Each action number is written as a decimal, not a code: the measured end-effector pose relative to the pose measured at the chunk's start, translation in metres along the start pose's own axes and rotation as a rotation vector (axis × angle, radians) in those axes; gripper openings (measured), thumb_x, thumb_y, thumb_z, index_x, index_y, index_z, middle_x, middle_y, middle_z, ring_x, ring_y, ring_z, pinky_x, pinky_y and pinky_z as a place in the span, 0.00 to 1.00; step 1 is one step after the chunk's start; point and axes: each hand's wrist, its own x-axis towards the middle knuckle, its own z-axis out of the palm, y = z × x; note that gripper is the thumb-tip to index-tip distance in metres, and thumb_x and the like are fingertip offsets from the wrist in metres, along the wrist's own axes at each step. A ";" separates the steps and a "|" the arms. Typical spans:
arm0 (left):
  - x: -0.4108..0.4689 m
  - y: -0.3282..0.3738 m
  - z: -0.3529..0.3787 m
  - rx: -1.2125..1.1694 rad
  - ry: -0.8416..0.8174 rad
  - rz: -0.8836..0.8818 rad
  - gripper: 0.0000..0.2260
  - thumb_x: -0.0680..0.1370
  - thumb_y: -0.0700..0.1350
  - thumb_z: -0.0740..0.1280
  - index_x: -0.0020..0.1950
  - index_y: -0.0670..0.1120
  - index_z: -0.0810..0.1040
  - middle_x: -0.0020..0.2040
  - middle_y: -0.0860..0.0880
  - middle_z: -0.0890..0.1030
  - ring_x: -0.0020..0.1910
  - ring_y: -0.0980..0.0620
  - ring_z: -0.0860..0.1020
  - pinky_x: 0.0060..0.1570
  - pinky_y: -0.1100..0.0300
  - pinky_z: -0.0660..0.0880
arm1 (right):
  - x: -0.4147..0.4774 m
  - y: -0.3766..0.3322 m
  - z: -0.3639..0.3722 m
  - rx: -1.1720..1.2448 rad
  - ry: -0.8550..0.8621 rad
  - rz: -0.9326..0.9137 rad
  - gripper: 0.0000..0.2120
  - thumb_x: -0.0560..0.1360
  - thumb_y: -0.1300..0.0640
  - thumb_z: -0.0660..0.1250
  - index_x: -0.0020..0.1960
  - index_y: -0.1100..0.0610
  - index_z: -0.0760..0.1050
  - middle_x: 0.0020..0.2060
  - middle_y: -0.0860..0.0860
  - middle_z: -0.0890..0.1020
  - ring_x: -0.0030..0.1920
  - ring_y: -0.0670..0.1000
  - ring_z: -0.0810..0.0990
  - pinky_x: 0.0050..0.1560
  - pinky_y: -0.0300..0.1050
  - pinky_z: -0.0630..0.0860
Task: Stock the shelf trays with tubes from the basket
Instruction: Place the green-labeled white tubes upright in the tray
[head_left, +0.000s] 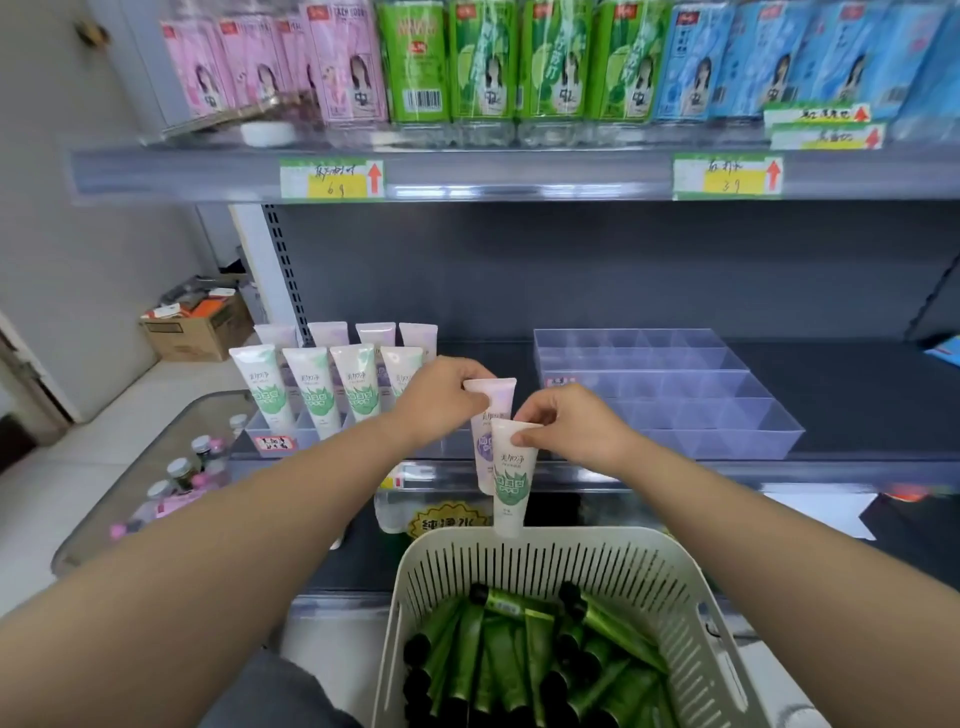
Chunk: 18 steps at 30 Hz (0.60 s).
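While the left hand (441, 400) grasps a purple-printed tube (488, 415) by its crimped end, the right hand (566, 431) pinches a green-printed tube (510, 483); both tubes hang above the slotted basket (691, 623), which holds dark green tubes (519, 654). The left shelf tray (260, 431) holds upright tubes; the divided clear tray (675, 389) stands beside it.

Upper shelf: pink cartons (270, 67), green cartons (519, 62), blue cartons (769, 62). Cardboard box (195, 327) on floor, left.
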 end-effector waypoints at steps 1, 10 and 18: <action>0.005 0.000 -0.004 0.006 0.016 0.009 0.09 0.73 0.37 0.66 0.50 0.47 0.81 0.44 0.54 0.79 0.38 0.61 0.76 0.33 0.72 0.68 | 0.005 -0.002 -0.001 0.014 0.006 -0.012 0.09 0.68 0.60 0.74 0.35 0.48 0.78 0.34 0.42 0.81 0.36 0.42 0.79 0.39 0.40 0.75; 0.047 0.001 -0.039 0.098 0.091 0.068 0.10 0.74 0.39 0.66 0.51 0.50 0.81 0.40 0.56 0.80 0.35 0.58 0.77 0.34 0.65 0.69 | 0.051 -0.022 -0.011 0.094 0.094 -0.097 0.06 0.70 0.60 0.72 0.39 0.50 0.81 0.37 0.44 0.83 0.39 0.44 0.79 0.46 0.46 0.77; 0.082 -0.009 -0.055 0.109 0.154 0.100 0.10 0.74 0.38 0.66 0.52 0.49 0.81 0.44 0.57 0.79 0.43 0.56 0.76 0.38 0.72 0.67 | 0.086 -0.033 -0.014 0.158 0.158 -0.169 0.10 0.70 0.60 0.72 0.35 0.47 0.79 0.31 0.40 0.81 0.32 0.37 0.76 0.37 0.33 0.72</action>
